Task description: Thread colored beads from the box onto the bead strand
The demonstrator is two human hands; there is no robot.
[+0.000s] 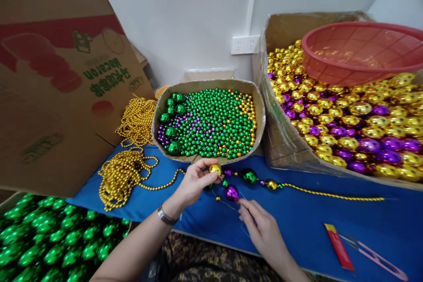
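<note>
My left hand (194, 181) pinches a large gold bead (215, 169) at the end of a partly strung bead strand lying on the blue table (313, 220). The strand carries a purple ball (231, 192), a green ball (249, 176), another gold ball (271, 184) and a thin gold bead chain (330, 194) running right. My right hand (262, 227) sits just below the purple ball, fingers pinched together on a thin thread that is barely visible. A watch is on my left wrist.
A cardboard tray (259, 105) of small green, purple and gold beads stands behind the hands. A big box (284, 141) of large gold and purple balls with a red basket (360, 50) is at right. Gold chains (127, 172), green balls (49, 238), a red lighter (339, 246) and snips (376, 256) lie around.
</note>
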